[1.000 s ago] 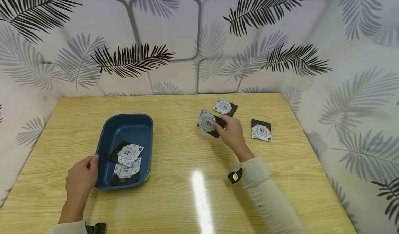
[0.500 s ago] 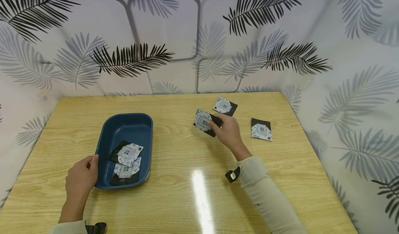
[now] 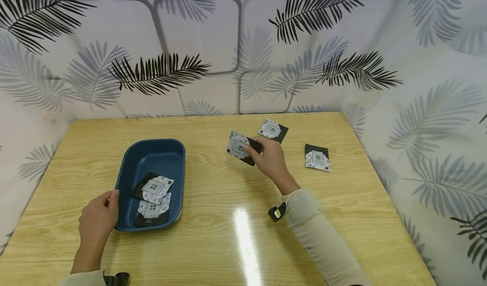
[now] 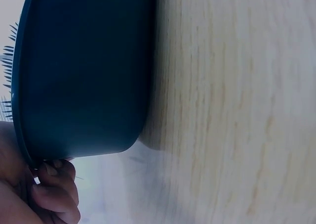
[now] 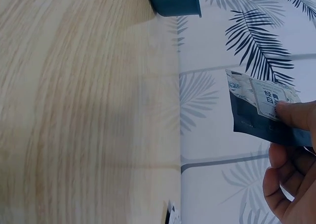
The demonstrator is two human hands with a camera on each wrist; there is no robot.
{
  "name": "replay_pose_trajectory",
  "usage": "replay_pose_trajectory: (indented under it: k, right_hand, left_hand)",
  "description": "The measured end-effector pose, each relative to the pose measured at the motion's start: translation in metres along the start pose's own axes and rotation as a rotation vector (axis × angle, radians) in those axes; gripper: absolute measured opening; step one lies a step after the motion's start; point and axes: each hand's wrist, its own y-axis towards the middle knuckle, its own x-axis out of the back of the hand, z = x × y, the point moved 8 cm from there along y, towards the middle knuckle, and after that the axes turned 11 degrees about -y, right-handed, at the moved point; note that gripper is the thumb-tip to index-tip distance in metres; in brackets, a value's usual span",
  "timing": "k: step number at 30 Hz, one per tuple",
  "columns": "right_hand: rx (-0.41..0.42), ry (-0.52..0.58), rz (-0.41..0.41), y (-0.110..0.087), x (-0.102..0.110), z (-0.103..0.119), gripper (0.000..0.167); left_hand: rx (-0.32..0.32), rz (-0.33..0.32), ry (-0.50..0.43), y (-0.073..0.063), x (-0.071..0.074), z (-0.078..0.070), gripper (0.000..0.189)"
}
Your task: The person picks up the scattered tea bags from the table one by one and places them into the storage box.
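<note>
My left hand [image 3: 98,217] grips the left rim of a dark blue plastic basin [image 3: 182,159]; in the left wrist view the fingers [image 4: 57,197] curl under the basin's lip. Two black-and-white sachets lie overlapping inside it, an upper sachet [image 3: 157,187] and a lower sachet [image 3: 152,212]. Right of the basin, my right hand [image 3: 269,157] pinches another sachet [image 3: 237,145] between thumb and fingers, held above the table. The right wrist view shows the held sachet [image 5: 256,98] with the thumb on its printed face.
Two more sachets lie on the wooden table [image 3: 213,243]: a sachet [image 3: 272,128] at the back behind my right hand and a sachet [image 3: 317,158] to its right. A leaf-patterned wall covering [image 3: 213,36] rises behind the table and along its right side.
My right hand has moved left with the pinched sachet, a little closer to the basin. The left hand keeps its hold on the rim, and the basin stays in place.
</note>
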Motion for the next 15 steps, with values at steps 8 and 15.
replay_pose_trajectory:
  k: [8,15]
  right_hand:
    - [0.04,-0.011,0.005,0.008,0.001,0.014,0.022]
    - [0.132,-0.033,0.006,0.01,-0.002,0.034,0.021]
  left_hand:
    - [-0.004,0.006,-0.002,0.002,-0.001,-0.003,0.051]
    - [-0.009,0.009,0.007,0.0,-0.002,0.001,0.052]
